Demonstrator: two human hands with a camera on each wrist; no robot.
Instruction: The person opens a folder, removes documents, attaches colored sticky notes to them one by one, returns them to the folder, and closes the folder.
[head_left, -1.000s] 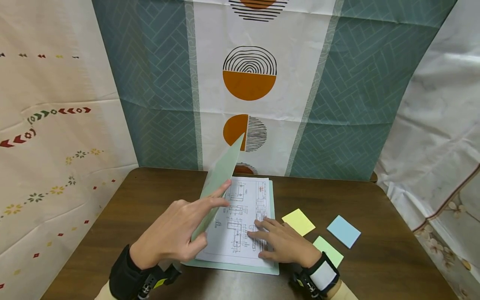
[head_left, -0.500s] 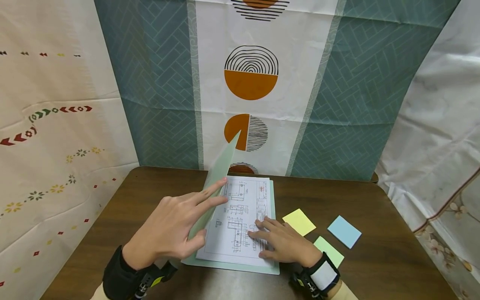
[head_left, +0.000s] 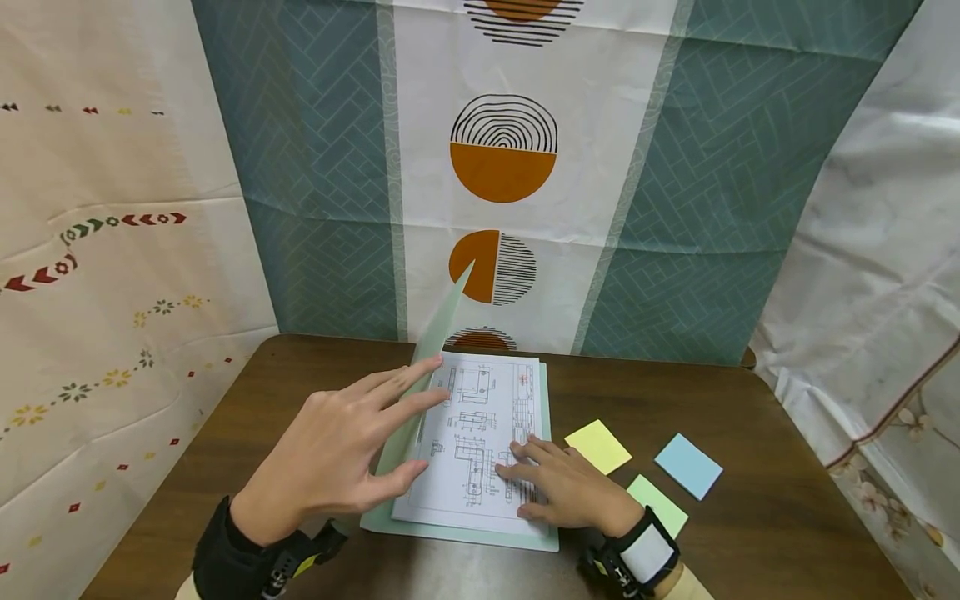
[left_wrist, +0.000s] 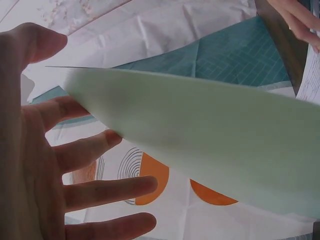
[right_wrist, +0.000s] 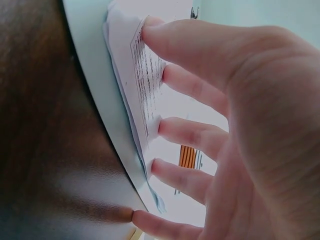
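A pale green folder (head_left: pixel 540 541) lies on the table with its cover (head_left: pixel 441 321) raised and leaning left. Inside is a stack of white sheets (head_left: pixel 438 504) printed with technical drawings. My left hand (head_left: pixel 330 454) is at the cover, fingers spread and extended; in the left wrist view two fingertips (left_wrist: pixel 113 137) touch the cover's edge and the thumb stands apart from it. My right hand (head_left: pixel 566 487) rests on the right part of the sheets, fingers spread. Its fingertips (right_wrist: pixel 167 74) press the paper in the right wrist view, while the little finger reaches the tabletop.
Right of the folder lie yellow (head_left: pixel 597 447), green (head_left: pixel 658 504) and blue (head_left: pixel 688 467) sticky notes. The brown table (head_left: pixel 757 500) ends at patterned curtains (head_left: pixel 675 292) behind and at both sides. A small metal clip (right_wrist: pixel 194 13) shows on the folder.
My left hand has moved left and slightly down, and the folder's cover has swung further left, baring more of the top sheet. The right hand has stayed in place.
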